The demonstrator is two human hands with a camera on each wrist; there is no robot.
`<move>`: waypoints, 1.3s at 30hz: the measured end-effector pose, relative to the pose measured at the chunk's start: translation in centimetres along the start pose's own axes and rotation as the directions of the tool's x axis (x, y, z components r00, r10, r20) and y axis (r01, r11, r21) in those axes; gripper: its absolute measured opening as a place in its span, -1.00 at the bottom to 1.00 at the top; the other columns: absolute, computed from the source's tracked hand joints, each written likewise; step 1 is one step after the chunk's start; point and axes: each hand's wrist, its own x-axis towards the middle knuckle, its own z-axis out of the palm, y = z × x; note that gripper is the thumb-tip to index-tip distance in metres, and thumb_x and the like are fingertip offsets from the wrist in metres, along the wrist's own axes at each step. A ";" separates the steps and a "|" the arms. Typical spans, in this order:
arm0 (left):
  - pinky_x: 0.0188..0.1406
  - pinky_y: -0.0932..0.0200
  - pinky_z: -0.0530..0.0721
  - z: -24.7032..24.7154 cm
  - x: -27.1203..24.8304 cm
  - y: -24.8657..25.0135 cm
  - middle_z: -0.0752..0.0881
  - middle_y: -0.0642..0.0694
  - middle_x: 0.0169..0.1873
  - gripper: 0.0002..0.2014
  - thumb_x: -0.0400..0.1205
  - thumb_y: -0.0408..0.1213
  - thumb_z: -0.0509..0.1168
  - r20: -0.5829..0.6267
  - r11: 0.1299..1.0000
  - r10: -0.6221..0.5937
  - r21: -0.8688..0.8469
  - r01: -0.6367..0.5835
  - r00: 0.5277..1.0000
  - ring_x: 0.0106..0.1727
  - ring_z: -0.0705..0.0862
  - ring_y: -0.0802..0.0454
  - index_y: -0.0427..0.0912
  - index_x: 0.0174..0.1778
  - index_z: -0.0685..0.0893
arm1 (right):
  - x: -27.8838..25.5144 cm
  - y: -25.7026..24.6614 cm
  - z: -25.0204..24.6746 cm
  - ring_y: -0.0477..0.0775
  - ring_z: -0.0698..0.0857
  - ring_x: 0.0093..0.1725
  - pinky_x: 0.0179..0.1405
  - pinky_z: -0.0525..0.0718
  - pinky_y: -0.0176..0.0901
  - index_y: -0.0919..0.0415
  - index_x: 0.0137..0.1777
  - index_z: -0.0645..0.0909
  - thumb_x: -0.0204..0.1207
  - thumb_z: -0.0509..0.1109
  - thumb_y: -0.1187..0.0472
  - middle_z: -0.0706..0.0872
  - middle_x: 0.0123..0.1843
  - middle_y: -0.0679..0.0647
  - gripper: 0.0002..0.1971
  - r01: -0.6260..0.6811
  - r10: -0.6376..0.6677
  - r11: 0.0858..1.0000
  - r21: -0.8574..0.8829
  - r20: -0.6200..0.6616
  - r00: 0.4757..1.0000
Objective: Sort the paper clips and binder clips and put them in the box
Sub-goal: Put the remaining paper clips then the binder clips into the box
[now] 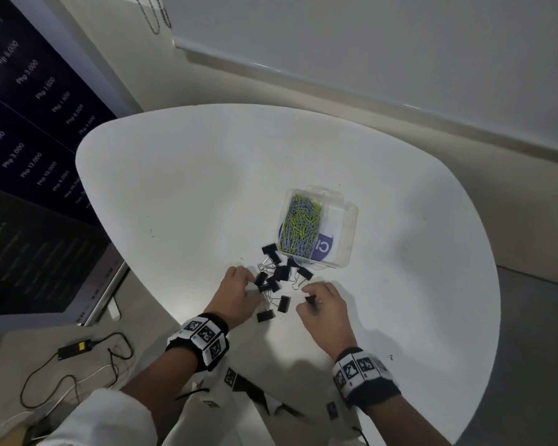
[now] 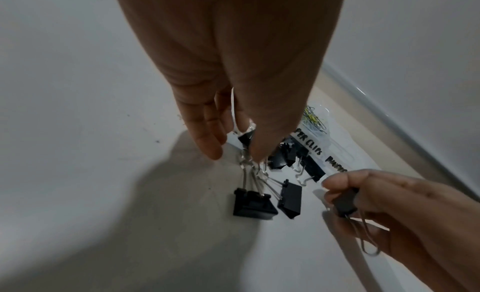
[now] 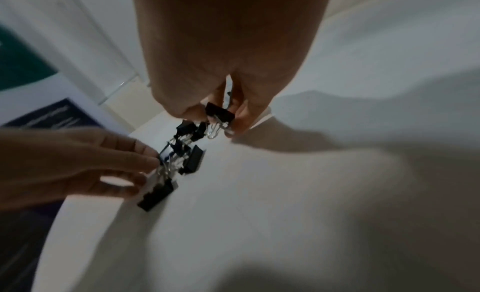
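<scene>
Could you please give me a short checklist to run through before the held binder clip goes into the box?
1. Right hand grips a binder clip: ok.
2. Box open on top: cannot tell; clear plastic hides any lid.
3. Free compartment beside the paper clips: ok, the right half shows no clips.
4. Left hand clear of the path: ok, it is at the pile, left of the box.
5. Left-hand fingers hold a clip: cannot tell; they touch the wire handles.
6. Pile finished: not ok, several clips lie on the table.
</scene>
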 end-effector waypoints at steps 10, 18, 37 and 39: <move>-0.13 0.25 0.43 0.9 0.8 2.3 0.45 -0.09 0.01 -0.80 0.58 -0.26 0.39 -0.052 1.000 0.006 0.024 -0.005 0.999 -0.14 0.49 0.04 -0.19 0.01 0.51 | 0.2 -1.0 0.8 -0.17 0.59 -0.19 -0.12 0.54 -0.32 0.10 0.02 0.65 0.54 0.31 0.39 0.60 -0.12 -0.05 -0.81 -0.018 0.003 0.991 0.134 0.111 0.994; -0.26 0.21 0.48 0.2 0.5 1.9 0.68 -0.07 -0.25 -0.93 0.53 -0.34 0.31 -0.115 0.988 -0.110 -0.122 0.096 0.987 -0.24 0.62 -0.02 -0.15 -0.12 0.56 | 0.1 -0.4 1.6 -0.28 0.52 0.03 0.11 0.40 -0.62 0.17 0.16 0.66 0.41 0.58 0.24 0.51 0.10 -0.04 -0.67 0.145 -0.123 0.986 -0.079 0.236 0.964; -0.02 0.11 0.54 1.3 1.7 2.2 0.51 -0.07 -0.11 -0.83 0.50 -0.36 0.44 -0.036 0.995 0.087 0.045 -0.085 0.996 -0.09 0.51 0.00 -0.17 -0.13 0.55 | 1.0 -0.8 -2.2 -0.05 0.28 -0.64 -0.67 0.18 -0.35 0.26 -0.39 0.48 0.20 0.16 0.18 0.60 -0.43 0.25 -0.85 -0.495 0.443 0.651 0.575 0.242 0.863; -0.02 -0.01 0.59 1.0 1.6 2.4 0.53 -0.07 -0.15 -0.83 0.48 -0.42 0.41 -0.038 0.994 0.095 0.052 -0.093 0.995 -0.13 0.52 -0.01 -0.16 -0.20 0.53 | 1.2 -1.6 -3.1 -0.02 0.31 -0.57 -0.61 0.23 -0.30 0.26 -0.36 0.48 0.25 0.19 0.18 0.56 -0.41 0.23 -0.86 -0.439 0.408 0.683 0.583 0.194 0.892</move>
